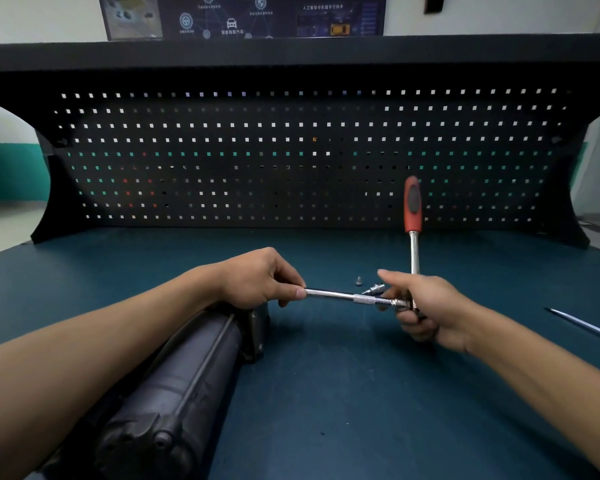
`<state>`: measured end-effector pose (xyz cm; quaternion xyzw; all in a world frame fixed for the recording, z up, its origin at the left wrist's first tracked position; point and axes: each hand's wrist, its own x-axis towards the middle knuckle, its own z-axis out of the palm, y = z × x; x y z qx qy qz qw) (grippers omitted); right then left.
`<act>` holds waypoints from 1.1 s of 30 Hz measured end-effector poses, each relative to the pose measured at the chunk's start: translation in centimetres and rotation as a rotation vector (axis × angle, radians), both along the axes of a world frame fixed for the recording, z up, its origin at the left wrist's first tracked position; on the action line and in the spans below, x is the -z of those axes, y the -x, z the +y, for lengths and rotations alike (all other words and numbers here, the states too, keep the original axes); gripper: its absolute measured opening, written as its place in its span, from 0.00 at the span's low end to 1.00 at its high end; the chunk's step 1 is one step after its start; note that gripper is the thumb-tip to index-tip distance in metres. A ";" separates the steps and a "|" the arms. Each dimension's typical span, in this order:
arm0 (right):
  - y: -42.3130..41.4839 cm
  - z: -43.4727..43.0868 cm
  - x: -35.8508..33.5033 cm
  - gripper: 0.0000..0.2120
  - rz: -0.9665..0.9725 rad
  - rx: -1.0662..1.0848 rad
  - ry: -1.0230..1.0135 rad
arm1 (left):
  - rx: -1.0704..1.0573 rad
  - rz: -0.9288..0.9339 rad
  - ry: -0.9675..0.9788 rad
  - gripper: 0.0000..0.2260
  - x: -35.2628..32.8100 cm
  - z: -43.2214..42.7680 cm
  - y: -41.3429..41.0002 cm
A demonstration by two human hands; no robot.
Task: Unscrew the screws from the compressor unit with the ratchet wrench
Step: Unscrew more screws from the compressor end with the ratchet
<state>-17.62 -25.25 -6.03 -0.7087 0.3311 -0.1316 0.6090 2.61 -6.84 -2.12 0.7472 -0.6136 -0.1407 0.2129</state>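
A dark cylindrical compressor unit (174,386) lies on the blue bench, running from the lower left toward the centre. My right hand (420,306) grips the head of a ratchet wrench (413,209), whose red and grey handle points up and away. A chrome extension bar (347,297) runs level from the wrench head to the left. My left hand (260,278) pinches the far end of that bar just above the compressor's end. A small loose screw (358,280) stands on the bench behind the bar, and a longer threaded screw (374,289) lies beside it.
A black pegboard (291,157) stands upright along the back of the blue bench top (326,393). A thin metal rod (582,325) lies at the right edge. My left forearm rests over the compressor.
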 end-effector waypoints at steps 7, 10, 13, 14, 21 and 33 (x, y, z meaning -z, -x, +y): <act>-0.2 -0.1 0.1 0.26 0.067 -0.020 -0.281 | -0.004 0.020 0.012 0.12 0.2 -0.1 -0.3; 0.0 0.0 -0.1 0.25 0.093 -0.061 -0.441 | -0.003 0.024 0.008 0.11 0.4 -0.1 -0.4; -0.1 -0.1 0.1 0.24 0.081 -0.041 -0.415 | -0.002 0.007 -0.017 0.09 0.4 -0.3 -0.6; -0.2 -0.1 0.2 0.23 0.061 -0.026 -0.366 | -0.004 0.001 -0.026 0.08 0.5 -0.4 -0.6; 0.3 -0.3 0.9 0.19 -0.187 -0.031 0.368 | -0.023 -0.038 -0.100 0.09 0.7 -0.5 -0.7; 0.7 -1.1 1.4 0.04 -0.379 -0.136 1.158 | -0.037 0.007 -0.109 0.13 0.8 -0.4 -0.9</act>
